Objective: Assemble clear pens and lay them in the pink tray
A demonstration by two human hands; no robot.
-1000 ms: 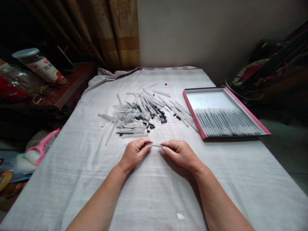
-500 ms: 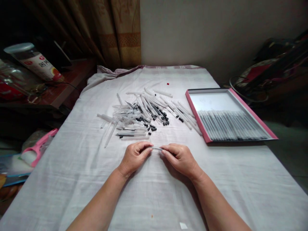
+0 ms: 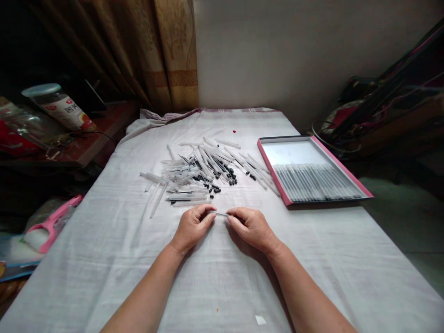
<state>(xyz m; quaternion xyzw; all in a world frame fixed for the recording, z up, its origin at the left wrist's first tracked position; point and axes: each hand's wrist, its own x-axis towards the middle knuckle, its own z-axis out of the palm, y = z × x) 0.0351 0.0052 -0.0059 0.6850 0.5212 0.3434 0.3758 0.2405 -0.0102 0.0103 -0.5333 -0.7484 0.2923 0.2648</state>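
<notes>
Soft light whitens the tablecloth (image 3: 215,273) while the dim upper corners look stretched and perhaps blurred.

Free cloth (image 3: 312,245) beside hands (image 3: 192,226), pen-part pile (image 3: 189,178) blocking ahead, box (image 3: 274,172) right

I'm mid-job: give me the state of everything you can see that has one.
Left hand: pinching slim rod
Right hand: pinching slim rod
Slim rod: held between both hands, ends hidden
Box: open, partly filled
Pens in box: lined up
Loose tubes: jumbled
Jar: lidded
Tablecloth: wrinkled
Curtain: hanging in folds
</notes>
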